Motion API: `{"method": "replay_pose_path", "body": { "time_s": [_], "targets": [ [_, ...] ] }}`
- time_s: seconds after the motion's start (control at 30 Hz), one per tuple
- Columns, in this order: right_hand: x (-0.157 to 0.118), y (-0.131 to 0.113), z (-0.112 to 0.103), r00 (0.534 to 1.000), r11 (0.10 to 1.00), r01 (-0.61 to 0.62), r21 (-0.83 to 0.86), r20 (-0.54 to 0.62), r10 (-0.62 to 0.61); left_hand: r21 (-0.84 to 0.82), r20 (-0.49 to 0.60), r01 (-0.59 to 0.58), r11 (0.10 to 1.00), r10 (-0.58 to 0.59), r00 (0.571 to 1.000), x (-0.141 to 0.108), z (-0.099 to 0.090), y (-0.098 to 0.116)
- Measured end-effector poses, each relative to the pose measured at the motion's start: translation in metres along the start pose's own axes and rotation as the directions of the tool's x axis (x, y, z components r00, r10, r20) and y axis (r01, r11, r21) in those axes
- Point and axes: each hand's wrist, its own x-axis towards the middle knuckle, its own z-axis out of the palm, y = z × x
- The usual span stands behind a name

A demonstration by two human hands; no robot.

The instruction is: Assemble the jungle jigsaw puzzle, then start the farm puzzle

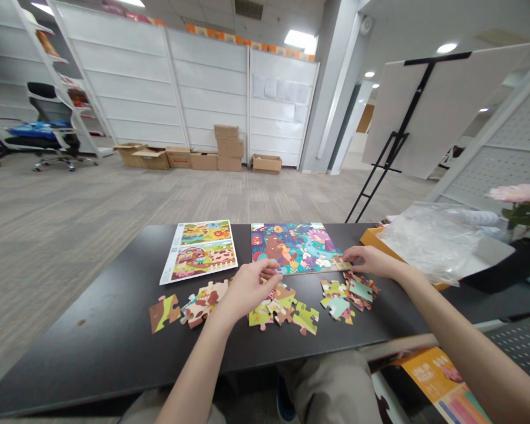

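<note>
A colourful animal picture board point(291, 247) lies flat near the table's far edge. My left hand point(251, 288) hovers palm down over its lower left corner and the loose puzzle pieces, fingers loosely curved and apart, with nothing visible in them. At the board's lower right corner my right hand point(368, 260) pinches the edge of a brown and green puzzle piece point(341, 265) resting there. Loose pieces lie nearby: cow-patterned pieces point(203, 303), green pieces point(306, 318) and a pile point(362, 290) below my right hand. Beside the board is a printed picture sheet point(205, 250).
An orange tray point(375, 240) with clear plastic wrapping point(428, 238) stands at the table's right, next to pink flowers point(519, 192). An orange puzzle box point(437, 377) sits lower right. Beyond the black table point(115, 330) are cardboard boxes point(203, 161) and an easel point(395, 141).
</note>
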Motion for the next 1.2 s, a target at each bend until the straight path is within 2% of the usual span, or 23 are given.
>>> {"method": "replay_pose_path", "body": {
  "time_s": [0.4, 0.63, 0.77, 0.87, 1.07, 1.2],
  "targets": [
    [0.001, 0.006, 0.001, 0.998, 0.998, 0.056, 0.0, -0.006, -0.056, 0.012, -0.002, 0.006, 1.0, -0.006, 1.0, 0.002, -0.001, -0.003],
    [-0.009, 0.013, -0.006, 0.996, 0.999, 0.042, -0.006, -0.075, -0.042, 0.028, -0.014, 0.028, 0.999, -0.028, 1.0, 0.001, -0.004, 0.003],
    [-0.025, -0.006, -0.006, 0.998, 0.998, -0.015, -0.063, -0.064, 0.011, 0.066, -0.015, 0.03, 0.997, -0.029, 0.999, 0.002, -0.008, 0.004],
    [-0.035, -0.028, -0.005, 0.999, 0.997, -0.028, -0.069, -0.046, 0.025, 0.174, -0.043, 0.023, 0.984, -0.015, 0.999, 0.001, -0.013, 0.004],
    [-0.041, -0.067, -0.011, 0.999, 0.993, 0.015, -0.116, -0.028, -0.018, 0.42, -0.039, 0.065, 0.905, -0.053, 0.998, -0.003, -0.024, 0.003],
    [-0.041, -0.096, -0.009, 0.997, 0.989, 0.079, -0.125, 0.004, -0.079, 0.531, -0.036, 0.094, 0.842, -0.089, 0.995, -0.008, -0.039, 0.003]
  ]
}}
